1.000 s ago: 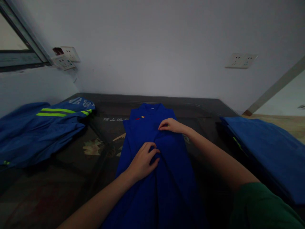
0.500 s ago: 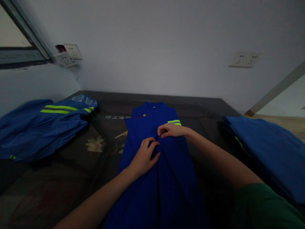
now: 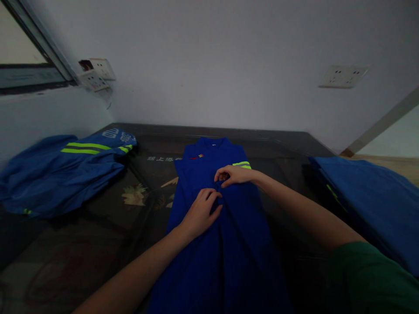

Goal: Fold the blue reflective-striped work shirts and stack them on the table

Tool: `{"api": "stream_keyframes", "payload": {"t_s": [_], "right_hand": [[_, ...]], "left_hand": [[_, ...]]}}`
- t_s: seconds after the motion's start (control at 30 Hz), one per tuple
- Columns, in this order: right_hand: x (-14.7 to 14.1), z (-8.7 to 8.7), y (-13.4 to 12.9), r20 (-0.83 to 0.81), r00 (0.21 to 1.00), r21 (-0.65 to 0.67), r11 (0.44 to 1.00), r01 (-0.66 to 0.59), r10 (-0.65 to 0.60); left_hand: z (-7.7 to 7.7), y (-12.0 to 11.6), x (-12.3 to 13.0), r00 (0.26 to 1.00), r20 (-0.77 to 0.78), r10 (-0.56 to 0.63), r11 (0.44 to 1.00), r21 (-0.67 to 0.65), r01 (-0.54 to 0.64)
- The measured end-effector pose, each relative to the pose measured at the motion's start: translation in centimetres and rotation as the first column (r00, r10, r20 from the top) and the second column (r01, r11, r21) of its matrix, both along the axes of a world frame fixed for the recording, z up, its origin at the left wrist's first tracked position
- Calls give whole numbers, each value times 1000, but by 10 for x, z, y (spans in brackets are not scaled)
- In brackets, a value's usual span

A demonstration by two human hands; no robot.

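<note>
A long blue work jacket (image 3: 212, 152) lies front up on the dark table, collar toward the wall. It has a small coloured emblem on the chest and a yellow-green reflective band on one sleeve. My right hand (image 3: 231, 175) is at the middle of the front placket, fingers curled and thumb bent toward them, with a bit of raised cloth at the fingertips. Just below, my left hand (image 3: 203, 211) rests on the placket, its fingers bent and the thumb apart from them. Whatever fastener is under the fingertips is too small to make out.
A crumpled blue garment (image 3: 88, 170) with reflective stripes lies on the left of the dark table (image 3: 278, 148). Folded blue garments (image 3: 369, 192) are stacked at the right. Behind is a pale wall (image 3: 209, 65) with sockets (image 3: 343, 76).
Both hands stay at the jacket's placket. My right thumb and fingertips have parted slightly. The view has shifted a little.
</note>
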State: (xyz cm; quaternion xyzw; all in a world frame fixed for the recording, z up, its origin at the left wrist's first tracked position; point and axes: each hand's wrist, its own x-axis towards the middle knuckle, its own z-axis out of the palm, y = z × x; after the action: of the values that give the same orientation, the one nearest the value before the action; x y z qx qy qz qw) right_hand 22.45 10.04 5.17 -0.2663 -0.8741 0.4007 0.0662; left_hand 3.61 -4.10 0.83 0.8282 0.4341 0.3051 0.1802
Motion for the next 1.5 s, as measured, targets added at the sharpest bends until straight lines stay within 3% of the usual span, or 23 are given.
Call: {"api": "stream_keyframes", "payload": {"t_s": [0.23,0.37,0.53,0.6,0.77,0.97,1.03,1.13,1.2,1.3,1.37,1.5], "right_hand": [[8,-7,2,48,999,59,998,-20,17],[4,-16,-1,7,1000,121,993,1,-2],[0,-19,-13,96,994,245,969,24,-49],[-3,-16,-22,155,980,364,929,59,-123],[-15,-18,-43,270,889,646,754,117,-370],[-19,-45,-52,190,896,746,653,134,-401],[-17,-51,-50,113,912,732,653,193,-395],[-5,-49,-39,-106,925,607,713,350,-364],[9,-44,-25,-295,855,444,731,518,-427],[34,-37,-4,-420,730,288,684,670,-538],[46,-36,6,-359,771,333,700,632,-525],[54,-46,11,-66,892,500,759,418,-448]], "left_hand": [[1,-1,0,981,-74,177,984,24,-176],[1,-1,-2,984,-122,133,991,6,-134],[0,-2,-4,979,-181,99,995,39,-93],[1,-3,-3,971,-210,111,994,34,-106],[9,-6,0,931,-338,137,991,46,-129],[9,-7,2,934,-341,104,994,77,-82],[9,-7,3,949,-295,106,994,58,-93],[11,-4,2,969,-204,136,990,-20,-143],[14,2,2,975,-160,153,981,-91,-169],[21,21,4,967,-148,206,969,-104,-223],[25,36,10,951,-173,257,959,-73,-273],[27,57,25,922,-275,273,944,-107,-311]]}}
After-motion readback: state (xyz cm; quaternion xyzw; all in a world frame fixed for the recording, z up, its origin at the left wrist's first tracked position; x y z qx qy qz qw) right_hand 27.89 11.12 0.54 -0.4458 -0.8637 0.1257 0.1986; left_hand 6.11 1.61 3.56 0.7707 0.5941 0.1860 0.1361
